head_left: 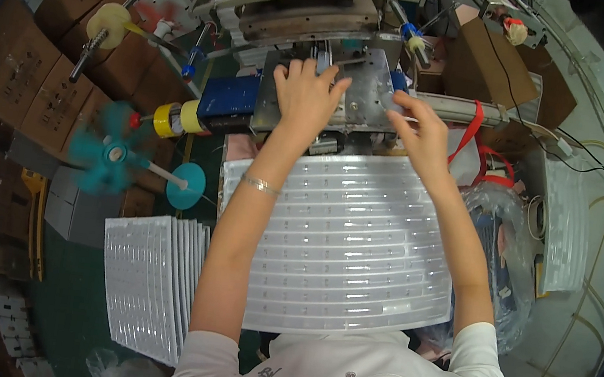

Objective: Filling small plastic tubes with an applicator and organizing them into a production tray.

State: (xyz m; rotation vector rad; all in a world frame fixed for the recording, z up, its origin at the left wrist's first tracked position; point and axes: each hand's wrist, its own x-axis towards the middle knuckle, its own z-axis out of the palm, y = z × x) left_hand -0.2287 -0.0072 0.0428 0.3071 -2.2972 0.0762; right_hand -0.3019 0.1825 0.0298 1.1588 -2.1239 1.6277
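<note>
My left hand lies over the metal plate of a bench machine, palm down with its fingers spread. Its fingertips reach a small slot mechanism at the plate's far side; what they touch there is hidden. At the plate's right edge is my right hand, its fingers bent and apart from the thumb. A thin pale edge shows between them, too small to name. Below both hands a large sheet of white strips under clear plastic spreads in front of me, with rows of small marks along it.
More such sheets stand stacked at the lower left. A teal fan turns beside them. Rolls of yellow tape sit left of the machine, brown cartons farther left. Right are a clear plastic bag and red straps.
</note>
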